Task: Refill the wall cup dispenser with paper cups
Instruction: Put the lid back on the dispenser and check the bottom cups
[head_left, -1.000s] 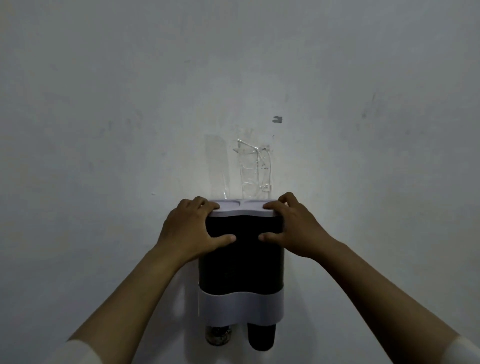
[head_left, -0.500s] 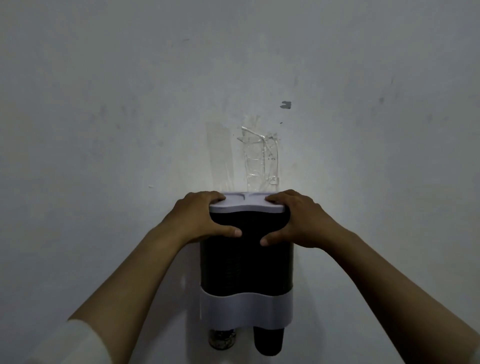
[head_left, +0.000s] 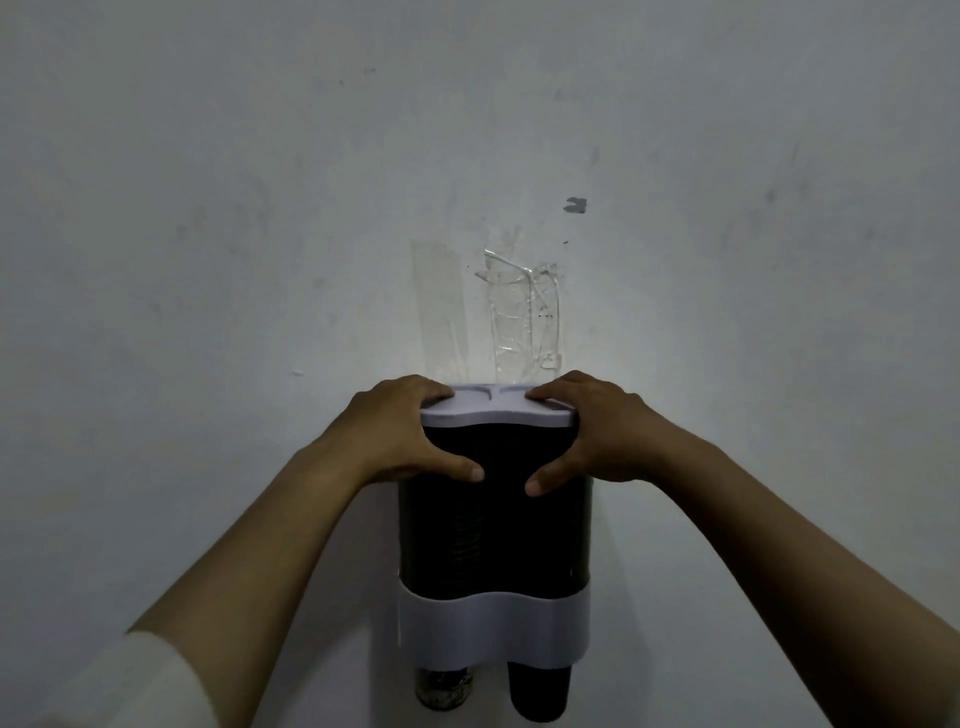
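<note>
- Wall cup dispenser (head_left: 496, 519): mounted on a pale grey wall (head_left: 208, 208), seen from above and in front; dark, tinted twin-tube body, pale band across its lower front.
- Lid (head_left: 496, 413): pale, flat, seated on top of the dispenser; a Y-shaped seam divides its top face.
- Left hand (head_left: 402, 434): clasps the upper left corner of the dispenser. Fingers curl over the left edge of the lid, thumb pressed against the dark front just below it. Hand closed on the lid and body together.
- Right hand (head_left: 597, 431): mirrors this on the upper right corner. Fingers lie on the right part of the lid, thumb on the dark front. Also closed on the lid and body.
- The two thumb tips sit near each other on the front, not touching.
- Paper cups: faint stacked rims visible through the tinted left tube (head_left: 462, 540); fill level on the right side cannot be read in the dim light.
- Bottom outlets: a patterned cup (head_left: 443, 688) protrudes from the left one, a plain dark cup (head_left: 538, 691) from the right one.
- Wall above the lid: strips of clear tape (head_left: 522, 317), the right strip crumpled; a small dark mark (head_left: 575, 205) higher up to the right.
- A pale sleeve (head_left: 130, 686) covers the left forearm near the frame's lower edge.
</note>
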